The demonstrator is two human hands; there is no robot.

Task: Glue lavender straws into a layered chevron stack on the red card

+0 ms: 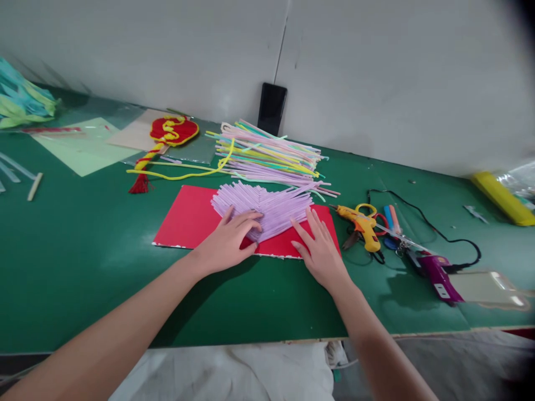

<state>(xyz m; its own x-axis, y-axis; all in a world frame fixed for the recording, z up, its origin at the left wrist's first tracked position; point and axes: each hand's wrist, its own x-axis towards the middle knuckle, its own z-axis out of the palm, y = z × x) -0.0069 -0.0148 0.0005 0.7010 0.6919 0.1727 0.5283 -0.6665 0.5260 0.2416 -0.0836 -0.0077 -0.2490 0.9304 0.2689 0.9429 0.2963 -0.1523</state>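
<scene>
A red card point(184, 220) lies on the green table point(83, 267) in front of me. On it sits a heart shape made of pale purple straws point(271, 206). My left hand point(229, 239) rests flat on the heart's lower left side, fingers spread and pressing the straws. Flat on the red card at the heart's lower right edge lies my right hand point(320, 248), fingers stretched out. Neither hand holds anything.
A pile of coloured straws point(267, 153) lies behind the card. A yellow glue gun point(361, 225), scissors point(388, 220), a purple tool point(437, 273) and a black cable point(438, 234) sit to the right. A red and yellow pipe-cleaner ornament point(169, 133) and paper sheets point(83, 145) lie at the left. A black phone point(271, 108) leans on the wall.
</scene>
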